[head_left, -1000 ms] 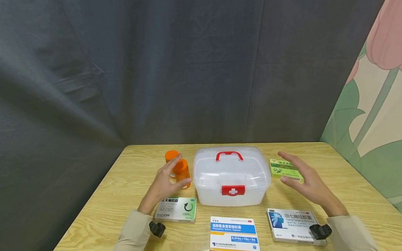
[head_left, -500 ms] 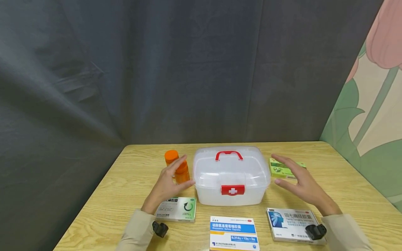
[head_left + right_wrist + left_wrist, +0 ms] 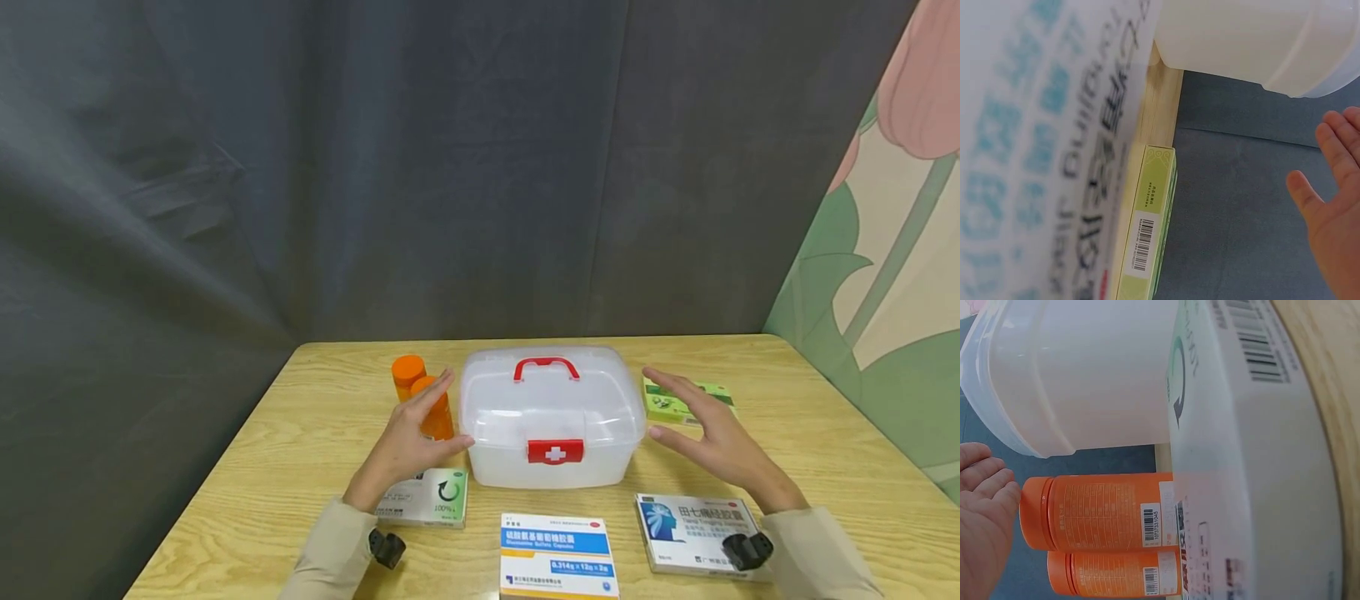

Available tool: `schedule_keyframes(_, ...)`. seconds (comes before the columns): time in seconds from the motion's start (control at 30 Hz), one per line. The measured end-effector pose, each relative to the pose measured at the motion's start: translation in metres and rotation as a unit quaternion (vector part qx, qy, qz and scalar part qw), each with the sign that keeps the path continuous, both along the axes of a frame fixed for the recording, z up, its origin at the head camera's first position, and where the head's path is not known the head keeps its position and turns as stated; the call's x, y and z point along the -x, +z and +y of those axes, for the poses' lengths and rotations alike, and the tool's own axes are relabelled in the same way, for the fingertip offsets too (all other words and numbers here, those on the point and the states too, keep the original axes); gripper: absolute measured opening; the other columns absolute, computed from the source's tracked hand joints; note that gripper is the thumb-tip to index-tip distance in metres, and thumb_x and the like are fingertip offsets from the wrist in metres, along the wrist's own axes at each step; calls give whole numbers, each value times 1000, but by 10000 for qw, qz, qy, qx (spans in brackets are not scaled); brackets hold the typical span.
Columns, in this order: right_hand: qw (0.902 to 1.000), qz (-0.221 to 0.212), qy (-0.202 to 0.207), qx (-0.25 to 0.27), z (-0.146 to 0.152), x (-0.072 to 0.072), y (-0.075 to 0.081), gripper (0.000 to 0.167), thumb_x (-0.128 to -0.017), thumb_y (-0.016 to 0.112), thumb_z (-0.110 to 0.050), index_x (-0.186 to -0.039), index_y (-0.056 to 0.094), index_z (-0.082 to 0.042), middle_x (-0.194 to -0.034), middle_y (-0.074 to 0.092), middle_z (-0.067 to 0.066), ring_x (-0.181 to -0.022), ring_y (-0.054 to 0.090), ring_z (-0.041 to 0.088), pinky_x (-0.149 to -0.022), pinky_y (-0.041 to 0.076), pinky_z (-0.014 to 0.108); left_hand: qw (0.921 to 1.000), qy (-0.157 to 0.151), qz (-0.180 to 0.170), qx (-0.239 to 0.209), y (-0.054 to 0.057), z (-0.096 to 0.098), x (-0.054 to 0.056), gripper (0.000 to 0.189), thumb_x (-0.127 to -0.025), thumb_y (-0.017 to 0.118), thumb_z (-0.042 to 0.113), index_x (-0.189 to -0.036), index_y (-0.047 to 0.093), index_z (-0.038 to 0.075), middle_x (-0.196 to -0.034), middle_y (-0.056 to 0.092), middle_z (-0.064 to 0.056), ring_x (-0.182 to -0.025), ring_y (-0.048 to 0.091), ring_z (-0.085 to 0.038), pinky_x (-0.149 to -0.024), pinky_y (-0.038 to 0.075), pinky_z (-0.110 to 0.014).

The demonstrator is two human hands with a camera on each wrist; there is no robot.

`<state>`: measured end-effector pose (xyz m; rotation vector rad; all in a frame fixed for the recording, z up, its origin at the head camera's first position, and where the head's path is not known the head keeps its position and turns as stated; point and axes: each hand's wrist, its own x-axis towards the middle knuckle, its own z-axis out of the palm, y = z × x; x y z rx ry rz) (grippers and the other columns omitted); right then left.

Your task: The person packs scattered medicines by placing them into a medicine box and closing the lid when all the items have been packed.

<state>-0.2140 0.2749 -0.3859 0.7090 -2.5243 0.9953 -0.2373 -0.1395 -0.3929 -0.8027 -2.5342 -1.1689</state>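
A translucent white first-aid box (image 3: 495, 462) with a red handle and a red cross latch stands closed at mid-table. Beside its left end, my left hand (image 3: 411, 443) is held in the air, fingers straight and thumb spread. My right hand (image 3: 716, 442) mirrors it near the right end. In both wrist views the hands hold nothing and a gap separates them from the box. Two orange pill bottles (image 3: 1104, 512) stand behind my left hand, partly hidden by it in the head view. Behind my right hand lies a green medicine box (image 3: 1147, 231).
Nearer on the wooden table (image 3: 247, 500) lie a white and green medicine box (image 3: 435, 498), a blue and orange medicine box (image 3: 557, 554) and a white and blue medicine box (image 3: 693, 529). A dark curtain (image 3: 465, 167) hangs behind the table.
Both hands have moved inward toward the first-aid box, the left to the right and the right to the left. The boxes and bottles have stayed in place.
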Motion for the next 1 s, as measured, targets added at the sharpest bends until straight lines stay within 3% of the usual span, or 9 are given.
schedule_keyframes(0.2, 9999, -98, -9, -92, -1, 0, 0, 71, -85, 73, -20, -148, 42, -16, -146, 42, 19, -130, 33, 51, -89, 27, 78, 9999, -154, -59, 46, -2, 3, -3, 87, -80, 79, 39, -151, 35, 12, -154, 31, -6, -139, 32, -29, -105, 33, -55)
schedule_keyframes(0.43, 9994, -191, -43, -302, -3, -1, -1, 72, -85, 74, -25, -148, 42, -14, -145, 43, 19, -129, 37, 49, -91, 30, 75, 9992, -9, -401, 55, -6, 6, -7, 90, -80, 78, 44, -153, 32, 19, -155, 29, -3, -139, 31, -30, -103, 33, -59)
schedule_keyframes(0.8, 9960, -698, -214, -520, -6, -4, -1, 70, -87, 72, -33, -145, 44, -6, -145, 42, 23, -129, 37, 50, -92, 32, 73, 9998, -29, -219, -5, -11, 10, -3, 90, -80, 79, 43, -149, 36, 6, -151, 33, -11, -136, 36, -29, -102, 40, -46)
schedule_keyframes(1.0, 9968, -636, -192, -450, -8, -3, -1, 68, -87, 73, -33, -143, 47, -4, -143, 44, 23, -128, 40, 48, -92, 34, 72, 9996, 25, -269, -110, -12, 12, -2, 86, -81, 78, 42, -147, 39, 5, -151, 35, -10, -136, 37, -28, -101, 41, -44)
